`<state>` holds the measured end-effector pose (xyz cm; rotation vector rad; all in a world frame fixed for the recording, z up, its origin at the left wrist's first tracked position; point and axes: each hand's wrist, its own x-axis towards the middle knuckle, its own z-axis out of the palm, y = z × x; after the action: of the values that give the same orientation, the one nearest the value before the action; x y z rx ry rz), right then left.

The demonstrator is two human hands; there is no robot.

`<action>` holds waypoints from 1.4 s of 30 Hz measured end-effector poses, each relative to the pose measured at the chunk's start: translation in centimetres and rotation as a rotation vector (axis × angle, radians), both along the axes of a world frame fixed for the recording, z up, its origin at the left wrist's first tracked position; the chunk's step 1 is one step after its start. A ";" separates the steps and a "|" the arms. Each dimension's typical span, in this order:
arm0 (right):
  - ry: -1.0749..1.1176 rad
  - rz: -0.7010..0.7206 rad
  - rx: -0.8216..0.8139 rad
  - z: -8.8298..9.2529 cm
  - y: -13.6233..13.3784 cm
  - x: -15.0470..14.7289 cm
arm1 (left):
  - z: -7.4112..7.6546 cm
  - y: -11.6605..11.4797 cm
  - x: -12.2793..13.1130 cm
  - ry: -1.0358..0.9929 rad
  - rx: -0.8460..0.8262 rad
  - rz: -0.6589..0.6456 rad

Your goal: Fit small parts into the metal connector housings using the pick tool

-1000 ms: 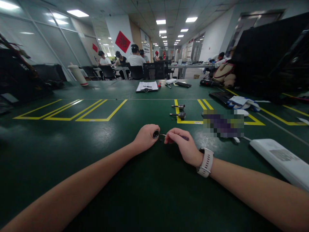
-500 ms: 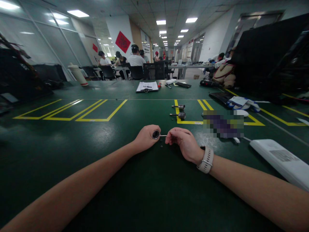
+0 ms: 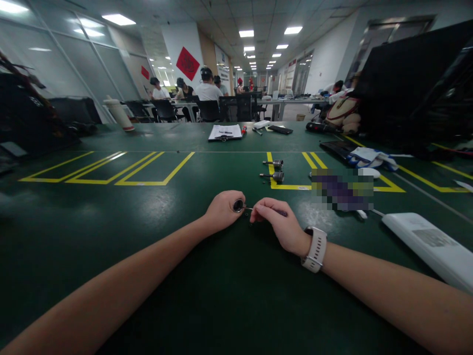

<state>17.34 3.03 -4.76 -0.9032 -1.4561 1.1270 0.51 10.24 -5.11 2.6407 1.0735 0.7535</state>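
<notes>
My left hand [image 3: 223, 211] is wrapped round a metal hole saw [image 3: 238, 206], its hollow round end facing me. My right hand [image 3: 275, 219] pinches a small screwdriver [image 3: 284, 213] with a dark handle. The screwdriver's thin shaft points left and meets the side of the hole saw; its tip is too small to make out. Just below, small dark parts [image 3: 247, 214] lie on the table between my hands. Two more hole saws [image 3: 278, 176] with shanks lie beyond my right hand, by a yellow tape line.
On the green table [image 3: 166, 305], a white power strip [image 3: 424, 241] and a blurred purple item [image 3: 340, 190] lie to the right. A cloth [image 3: 371, 158] is behind them. Farther back are a clipboard [image 3: 225, 132], a black phone [image 3: 281, 129] and a bottle [image 3: 118, 113]. Several people sit beyond.
My right hand has turned and its fingers have closed in, so the screwdriver's handle now shows above the hand. My left hand with the hole saw has barely moved.
</notes>
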 end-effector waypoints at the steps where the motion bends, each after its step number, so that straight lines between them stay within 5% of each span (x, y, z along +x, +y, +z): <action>1: -0.004 0.026 -0.005 0.0 0.0 0.0 | 0.0 0.0 0.0 0.002 0.011 0.003; 8: 0.017 0.102 -0.016 -0.2 0.1 -0.1 | -0.1 0.0 0.0 -0.027 -0.021 0.005; 19: -0.304 -0.156 0.214 0.7 -0.9 -0.3 | -0.2 0.0 0.2 0.092 0.071 0.005; 26: 0.085 -0.014 -0.053 -0.1 0.4 0.3 | 0.1 -0.2 0.1 0.129 0.076 -0.043; 33: 0.162 -0.009 -0.105 -0.6 1.0 0.3 | 0.1 0.0 0.1 0.062 0.008 -0.046; 39: -0.259 -0.145 0.181 0.6 -0.6 -0.2 | -0.2 -0.1 0.3 0.185 0.142 -0.023; 42: -0.276 -0.134 0.188 0.8 -0.7 -0.2 | -0.1 -0.3 0.4 0.256 0.214 -0.036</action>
<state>17.13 2.30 -3.94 -1.0347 -1.6666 0.7743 0.87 9.90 -5.21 2.9951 1.0534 0.5615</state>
